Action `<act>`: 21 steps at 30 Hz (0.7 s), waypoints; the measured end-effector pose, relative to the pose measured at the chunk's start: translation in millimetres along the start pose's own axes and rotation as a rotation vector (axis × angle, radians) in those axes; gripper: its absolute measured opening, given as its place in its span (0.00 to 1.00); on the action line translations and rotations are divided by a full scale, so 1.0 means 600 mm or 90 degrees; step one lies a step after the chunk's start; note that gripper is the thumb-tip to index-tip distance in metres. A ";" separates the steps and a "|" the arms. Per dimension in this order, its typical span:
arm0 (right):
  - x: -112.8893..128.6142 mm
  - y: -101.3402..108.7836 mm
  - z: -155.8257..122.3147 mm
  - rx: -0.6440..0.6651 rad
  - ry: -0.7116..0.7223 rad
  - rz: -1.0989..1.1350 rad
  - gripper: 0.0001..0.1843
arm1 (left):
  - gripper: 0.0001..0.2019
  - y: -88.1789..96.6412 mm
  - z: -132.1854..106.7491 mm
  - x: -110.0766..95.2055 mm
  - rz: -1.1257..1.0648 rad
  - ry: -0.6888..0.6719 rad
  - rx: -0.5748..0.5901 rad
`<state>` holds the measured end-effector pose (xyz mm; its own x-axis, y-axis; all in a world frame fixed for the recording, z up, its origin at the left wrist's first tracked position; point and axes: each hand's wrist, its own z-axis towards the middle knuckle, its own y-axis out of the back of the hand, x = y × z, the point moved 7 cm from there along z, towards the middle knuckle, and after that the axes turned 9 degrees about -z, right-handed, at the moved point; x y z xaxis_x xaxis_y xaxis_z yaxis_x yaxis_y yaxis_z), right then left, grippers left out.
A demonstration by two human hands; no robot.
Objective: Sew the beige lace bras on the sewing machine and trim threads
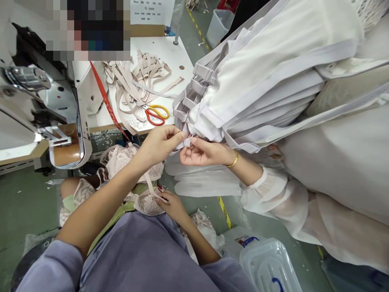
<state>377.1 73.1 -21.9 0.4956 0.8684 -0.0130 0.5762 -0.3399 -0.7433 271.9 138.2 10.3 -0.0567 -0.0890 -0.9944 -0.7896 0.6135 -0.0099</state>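
Observation:
My left hand (161,142) reaches up and forward, with its fingers pinched on the corner of a white strap (186,142) at the bottom of a stack of white garments (267,81). Another person's hand (203,153), with a gold bracelet and a sheer white sleeve, holds the same corner from the right. My right hand (174,206) lies low on my lap, its fingers closed on a beige lace garment (146,200) and its strap.
A sewing machine (36,97) stands at the left. Beige straps (136,81) and red-and-yellow scissors (155,113) lie on the white table (170,52) behind. A clear plastic box (267,265) sits on the floor at lower right, and a bin (219,25) stands far back.

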 end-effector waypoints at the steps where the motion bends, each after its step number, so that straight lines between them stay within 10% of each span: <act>1: 0.003 0.001 -0.003 0.003 -0.015 0.024 0.07 | 0.17 0.000 0.000 0.002 -0.005 0.006 0.002; 7: -0.025 0.021 0.009 -0.061 0.041 -0.083 0.06 | 0.18 0.001 0.003 0.011 -0.046 0.009 0.008; 15: -0.254 0.173 0.161 -0.311 0.377 -0.715 0.05 | 0.18 0.001 0.003 0.012 -0.063 0.019 0.002; 21: -0.263 0.214 0.189 -0.316 0.416 -0.839 0.05 | 0.18 0.001 0.002 0.015 -0.076 0.020 0.002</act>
<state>299.0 -66.5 -191.2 -0.4059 0.3811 0.8307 0.9019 0.3143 0.2964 271.6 139.0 1.0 0.0185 -0.1859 -0.9824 -0.7895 0.6001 -0.1285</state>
